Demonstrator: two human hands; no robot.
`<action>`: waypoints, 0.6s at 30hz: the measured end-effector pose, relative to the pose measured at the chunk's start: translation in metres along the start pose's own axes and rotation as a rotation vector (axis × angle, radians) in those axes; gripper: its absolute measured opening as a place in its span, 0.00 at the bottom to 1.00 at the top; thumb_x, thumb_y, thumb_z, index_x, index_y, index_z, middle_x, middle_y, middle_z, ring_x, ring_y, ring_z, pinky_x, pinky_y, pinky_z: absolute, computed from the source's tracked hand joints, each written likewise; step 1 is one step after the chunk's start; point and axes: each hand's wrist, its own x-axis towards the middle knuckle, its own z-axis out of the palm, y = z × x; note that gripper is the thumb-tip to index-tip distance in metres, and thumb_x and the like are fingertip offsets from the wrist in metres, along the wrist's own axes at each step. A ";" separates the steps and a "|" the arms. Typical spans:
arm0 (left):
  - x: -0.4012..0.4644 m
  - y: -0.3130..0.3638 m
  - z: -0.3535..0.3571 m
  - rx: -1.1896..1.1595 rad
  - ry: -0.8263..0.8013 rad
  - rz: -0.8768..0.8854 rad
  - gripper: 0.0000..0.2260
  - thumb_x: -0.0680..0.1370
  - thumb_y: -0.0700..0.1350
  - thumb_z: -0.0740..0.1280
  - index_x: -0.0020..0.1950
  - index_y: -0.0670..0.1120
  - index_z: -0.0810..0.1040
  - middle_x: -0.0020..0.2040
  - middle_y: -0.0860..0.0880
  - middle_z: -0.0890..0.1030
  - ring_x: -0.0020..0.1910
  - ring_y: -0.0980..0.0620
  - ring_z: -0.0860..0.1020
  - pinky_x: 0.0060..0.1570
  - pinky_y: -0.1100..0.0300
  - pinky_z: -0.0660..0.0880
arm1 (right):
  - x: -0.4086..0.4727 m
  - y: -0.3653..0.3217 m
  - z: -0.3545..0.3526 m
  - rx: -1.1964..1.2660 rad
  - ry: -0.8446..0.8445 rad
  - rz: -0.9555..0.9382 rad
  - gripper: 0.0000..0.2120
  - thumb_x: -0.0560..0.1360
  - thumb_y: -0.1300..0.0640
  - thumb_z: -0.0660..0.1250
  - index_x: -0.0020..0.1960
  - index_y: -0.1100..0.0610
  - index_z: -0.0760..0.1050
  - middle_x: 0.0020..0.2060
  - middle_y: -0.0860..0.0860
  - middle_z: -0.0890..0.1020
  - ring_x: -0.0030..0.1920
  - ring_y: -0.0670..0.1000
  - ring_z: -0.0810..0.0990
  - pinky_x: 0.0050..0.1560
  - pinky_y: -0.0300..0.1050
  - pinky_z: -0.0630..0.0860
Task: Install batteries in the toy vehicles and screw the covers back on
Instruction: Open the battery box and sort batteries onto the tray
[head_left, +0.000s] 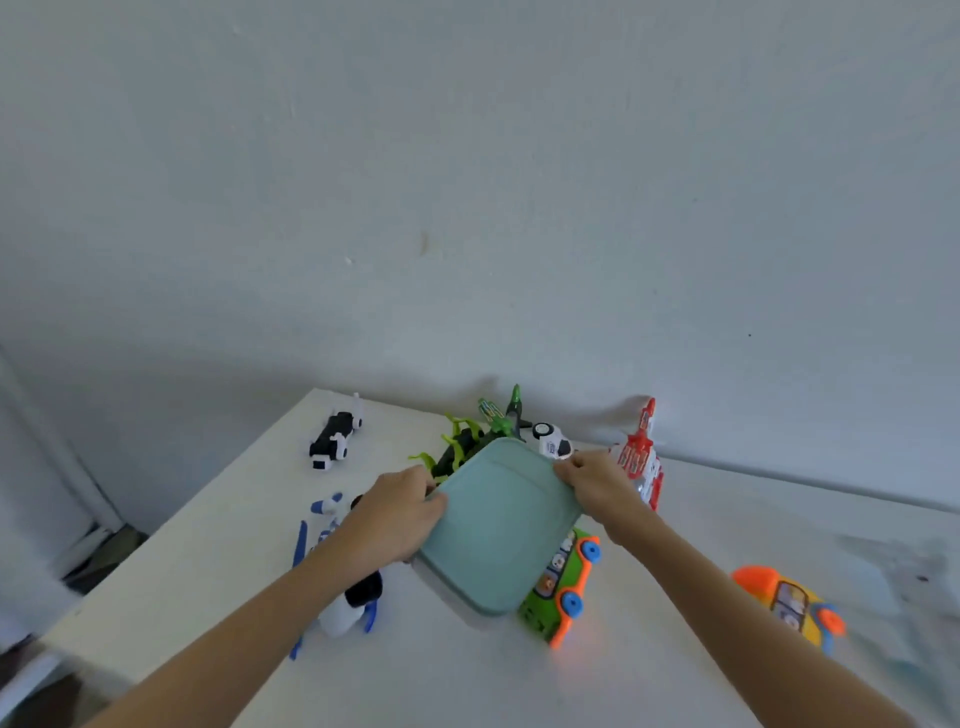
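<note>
Head view looks down on a white table (467, 675) set against a plain pale wall (467, 182). Two hands hold one teal tray (501, 525) tilted above the tabletop: the left hand (400, 514) curls its fingers round the tray's left edge, the right hand (592, 483) pinches its far corner. One green bus (563, 587) lies just beside the tray, one orange-yellow car (789, 605) well to the right, one red-white toy (641, 457) behind. Other toys are scattered left and behind, too blurred to count.

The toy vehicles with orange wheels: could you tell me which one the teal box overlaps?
The green bus, partly under the teal box; the yellow one lies apart, far right.
</note>
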 end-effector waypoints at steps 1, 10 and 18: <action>-0.001 0.007 0.005 -0.046 -0.050 0.029 0.10 0.81 0.46 0.56 0.53 0.41 0.73 0.47 0.44 0.78 0.29 0.52 0.77 0.30 0.59 0.74 | -0.002 0.004 -0.009 -0.009 0.038 0.013 0.18 0.78 0.59 0.62 0.31 0.58 0.65 0.28 0.52 0.64 0.30 0.48 0.61 0.32 0.44 0.58; -0.010 0.084 0.110 -0.416 -0.445 0.142 0.07 0.81 0.38 0.55 0.55 0.46 0.69 0.44 0.44 0.78 0.25 0.49 0.77 0.29 0.55 0.76 | -0.033 0.082 -0.100 -0.240 0.232 0.202 0.18 0.77 0.58 0.63 0.30 0.61 0.70 0.27 0.53 0.70 0.30 0.50 0.66 0.32 0.43 0.61; -0.017 0.093 0.174 -0.422 -0.435 0.058 0.05 0.80 0.36 0.55 0.54 0.41 0.68 0.47 0.46 0.76 0.22 0.53 0.75 0.27 0.56 0.77 | -0.029 0.128 -0.095 -0.427 0.140 0.231 0.15 0.78 0.56 0.61 0.34 0.60 0.71 0.34 0.54 0.75 0.38 0.54 0.74 0.35 0.44 0.65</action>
